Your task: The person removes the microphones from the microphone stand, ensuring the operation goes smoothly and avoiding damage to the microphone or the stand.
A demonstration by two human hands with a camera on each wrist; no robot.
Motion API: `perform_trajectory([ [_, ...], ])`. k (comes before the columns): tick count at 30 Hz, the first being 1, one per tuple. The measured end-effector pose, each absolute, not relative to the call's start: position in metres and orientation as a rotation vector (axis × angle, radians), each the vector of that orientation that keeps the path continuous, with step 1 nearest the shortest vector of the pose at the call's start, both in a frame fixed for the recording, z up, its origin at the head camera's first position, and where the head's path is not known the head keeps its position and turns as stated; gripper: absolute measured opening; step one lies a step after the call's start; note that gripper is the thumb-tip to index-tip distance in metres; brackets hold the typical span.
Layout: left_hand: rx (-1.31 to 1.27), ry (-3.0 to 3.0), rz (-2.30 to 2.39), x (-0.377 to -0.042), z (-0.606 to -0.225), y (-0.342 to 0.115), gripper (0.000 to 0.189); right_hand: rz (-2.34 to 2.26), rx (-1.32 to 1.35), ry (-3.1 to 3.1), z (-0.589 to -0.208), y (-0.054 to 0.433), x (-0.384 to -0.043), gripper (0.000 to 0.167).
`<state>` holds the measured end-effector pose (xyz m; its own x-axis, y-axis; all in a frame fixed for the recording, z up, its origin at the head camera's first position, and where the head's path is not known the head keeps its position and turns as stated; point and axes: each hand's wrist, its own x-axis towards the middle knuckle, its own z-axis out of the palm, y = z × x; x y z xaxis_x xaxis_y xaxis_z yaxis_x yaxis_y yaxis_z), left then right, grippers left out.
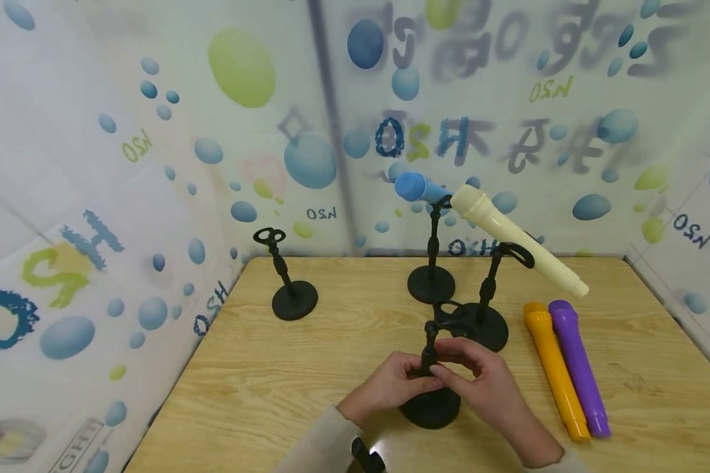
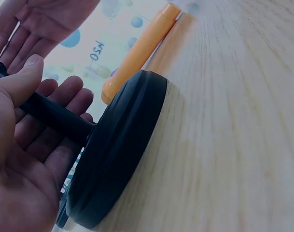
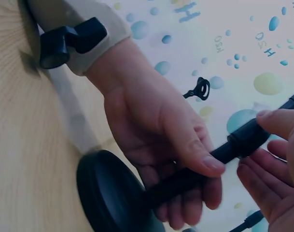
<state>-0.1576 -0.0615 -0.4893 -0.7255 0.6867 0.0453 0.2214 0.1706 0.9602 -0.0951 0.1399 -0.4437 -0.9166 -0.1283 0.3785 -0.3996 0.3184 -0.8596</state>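
Near the front of the table both hands are at a black microphone stand (image 1: 430, 415). Its round base rests on the wood, and a looped holder tops its pole. My left hand (image 1: 390, 382) holds the lower pole, thumb on one side and fingers curled behind, as the left wrist view shows. Higher up, in the right wrist view, my right hand (image 3: 279, 166) pinches the thicker collar (image 3: 248, 137) of the pole between thumb and fingers. The stand's loop holder (image 1: 449, 315) has no microphone in it.
Behind stand a stand (image 1: 432, 284) with a blue microphone (image 1: 417, 187) and a stand (image 1: 490, 328) with a cream microphone (image 1: 520, 240). An orange microphone (image 1: 556, 371) and a purple microphone (image 1: 580, 368) lie at right. Another stand (image 1: 294, 300) is at far left.
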Motion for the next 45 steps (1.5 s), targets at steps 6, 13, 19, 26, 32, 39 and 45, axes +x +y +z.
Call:
perform_trajectory([
  [6,0.870,2.029,1.599,-0.157,-0.490,-0.060,0.020,1.686,0.451,-2.277,-0.449,0.131,-0.095,0.031],
  [13,0.857,2.070,1.579,-0.158,-0.490,-0.060,0.020,1.684,0.340,-2.232,-0.450,0.117,-0.096,0.031],
  [19,0.848,2.110,1.555,-0.157,-0.489,-0.061,0.019,1.618,0.344,-2.183,-0.453,0.113,-0.097,0.027],
  [26,0.872,2.102,1.565,-0.158,-0.487,-0.061,0.019,1.581,0.394,-2.214,-0.453,0.116,-0.100,0.025],
  [32,0.903,2.074,1.580,-0.159,-0.486,-0.060,0.019,1.531,0.412,-2.255,-0.452,0.118,-0.102,0.024],
  [39,0.889,2.093,1.559,-0.158,-0.486,-0.060,0.019,1.509,0.470,-2.270,-0.452,0.120,-0.102,0.023],
  [45,0.883,2.092,1.566,-0.158,-0.485,-0.059,0.018,1.488,0.513,-2.282,-0.452,0.122,-0.103,0.022],
])
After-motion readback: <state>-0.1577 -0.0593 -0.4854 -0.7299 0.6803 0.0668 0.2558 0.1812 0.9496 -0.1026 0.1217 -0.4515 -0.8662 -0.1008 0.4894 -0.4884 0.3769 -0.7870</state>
